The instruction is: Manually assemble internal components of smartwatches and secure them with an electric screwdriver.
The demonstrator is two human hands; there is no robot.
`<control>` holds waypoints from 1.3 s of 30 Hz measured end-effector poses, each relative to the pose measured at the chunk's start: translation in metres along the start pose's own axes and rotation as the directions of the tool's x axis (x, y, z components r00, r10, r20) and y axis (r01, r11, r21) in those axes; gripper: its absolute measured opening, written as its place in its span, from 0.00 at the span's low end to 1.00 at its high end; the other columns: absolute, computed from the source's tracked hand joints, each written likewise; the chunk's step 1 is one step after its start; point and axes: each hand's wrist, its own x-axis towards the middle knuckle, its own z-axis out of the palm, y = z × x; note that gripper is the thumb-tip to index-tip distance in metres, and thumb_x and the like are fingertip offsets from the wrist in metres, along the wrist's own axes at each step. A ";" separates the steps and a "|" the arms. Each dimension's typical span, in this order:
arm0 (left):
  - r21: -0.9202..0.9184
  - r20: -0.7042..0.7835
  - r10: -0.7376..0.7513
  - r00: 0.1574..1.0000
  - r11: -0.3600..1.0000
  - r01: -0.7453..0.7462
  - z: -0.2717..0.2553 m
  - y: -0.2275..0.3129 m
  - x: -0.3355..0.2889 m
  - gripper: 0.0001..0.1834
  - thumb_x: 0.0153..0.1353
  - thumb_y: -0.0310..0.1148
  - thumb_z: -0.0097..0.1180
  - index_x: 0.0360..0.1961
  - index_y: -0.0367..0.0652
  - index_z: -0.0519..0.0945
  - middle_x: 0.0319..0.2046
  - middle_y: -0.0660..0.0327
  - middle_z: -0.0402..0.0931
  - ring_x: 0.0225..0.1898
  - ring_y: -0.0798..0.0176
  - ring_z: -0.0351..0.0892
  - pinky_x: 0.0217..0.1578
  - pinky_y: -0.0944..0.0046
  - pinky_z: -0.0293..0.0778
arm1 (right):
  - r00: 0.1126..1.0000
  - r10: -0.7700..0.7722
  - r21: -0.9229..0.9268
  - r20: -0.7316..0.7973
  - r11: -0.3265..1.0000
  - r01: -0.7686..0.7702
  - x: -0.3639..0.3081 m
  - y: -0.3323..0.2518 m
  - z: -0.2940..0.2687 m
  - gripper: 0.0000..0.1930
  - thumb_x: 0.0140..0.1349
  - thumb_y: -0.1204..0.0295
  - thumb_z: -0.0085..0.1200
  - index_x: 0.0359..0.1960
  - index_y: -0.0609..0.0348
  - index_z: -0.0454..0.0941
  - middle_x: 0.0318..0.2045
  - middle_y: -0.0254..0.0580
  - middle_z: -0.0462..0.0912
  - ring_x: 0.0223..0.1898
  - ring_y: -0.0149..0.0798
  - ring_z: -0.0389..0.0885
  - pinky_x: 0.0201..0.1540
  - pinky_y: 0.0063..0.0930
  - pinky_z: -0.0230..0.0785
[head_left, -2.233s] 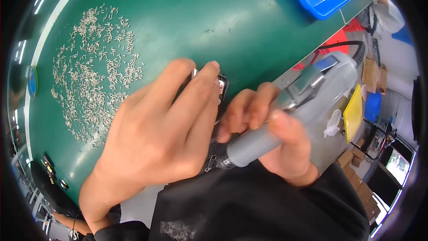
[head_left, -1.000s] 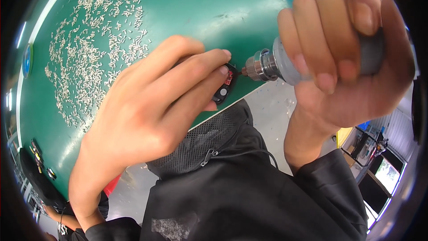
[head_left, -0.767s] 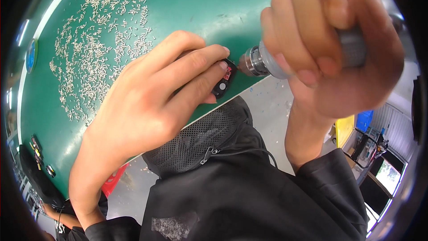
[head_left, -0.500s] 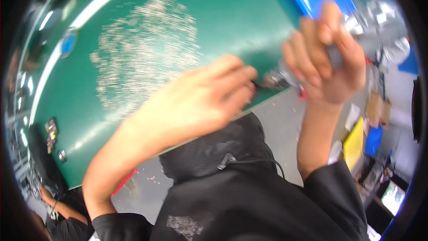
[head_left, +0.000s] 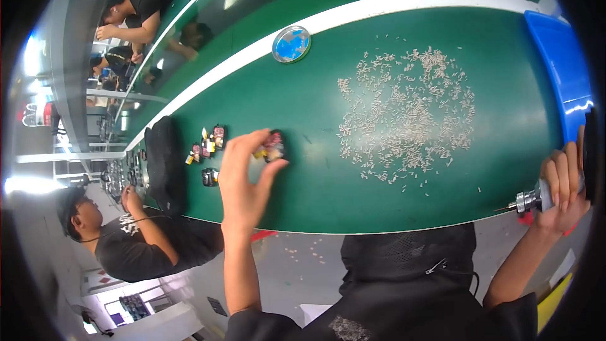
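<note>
My left hand is over the left part of the green table, its thumb and fingers curved around a small black part with reddish and yellow patches. Several similar small parts lie just beyond that hand, with a black one nearer the edge. At the far right, my right hand is closed around a power screwdriver with a silver collar. Its thin bit points left at the table's front edge. Many tiny pale metal pins or screws are scattered between my hands.
A round tin with blue contents stands by the white back rail. A blue tray is at the right end of the green table. On the left, a co-worker sits beside a black bundle.
The view has swung left. My left hand has gone from beside the right hand to the parts on the left. My right hand is now lower, at the right rim, with the screwdriver.
</note>
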 end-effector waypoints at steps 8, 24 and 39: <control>-0.695 -0.199 -0.298 0.934 0.715 0.080 0.011 0.070 -0.008 0.25 0.56 0.15 0.58 0.57 0.27 0.70 0.45 0.41 0.81 0.49 0.56 0.81 0.52 0.63 0.73 | 0.990 0.114 0.054 -0.085 0.992 -0.110 -0.009 0.023 -0.014 0.06 0.72 0.73 0.39 0.35 0.57 0.59 0.12 0.30 0.58 0.11 0.25 0.57 0.16 0.20 0.55; -0.876 -0.080 -0.304 0.949 0.476 0.079 0.062 0.121 -0.011 0.18 0.61 0.23 0.59 0.51 0.29 0.73 0.33 0.48 0.84 0.35 0.54 0.83 0.41 0.57 0.77 | 0.977 0.190 0.234 -0.097 0.958 -0.164 -0.026 0.041 -0.011 0.07 0.72 0.69 0.41 0.37 0.57 0.61 0.15 0.31 0.62 0.14 0.27 0.62 0.23 0.26 0.59; -0.737 -0.273 -0.107 0.956 0.662 -0.136 0.069 0.124 -0.011 0.16 0.55 0.08 0.53 0.45 0.29 0.77 0.35 0.43 0.83 0.39 0.54 0.84 0.43 0.62 0.79 | 0.978 0.197 0.256 -0.067 0.951 -0.174 -0.025 0.040 -0.015 0.07 0.71 0.68 0.42 0.36 0.57 0.62 0.15 0.31 0.63 0.15 0.28 0.64 0.24 0.26 0.59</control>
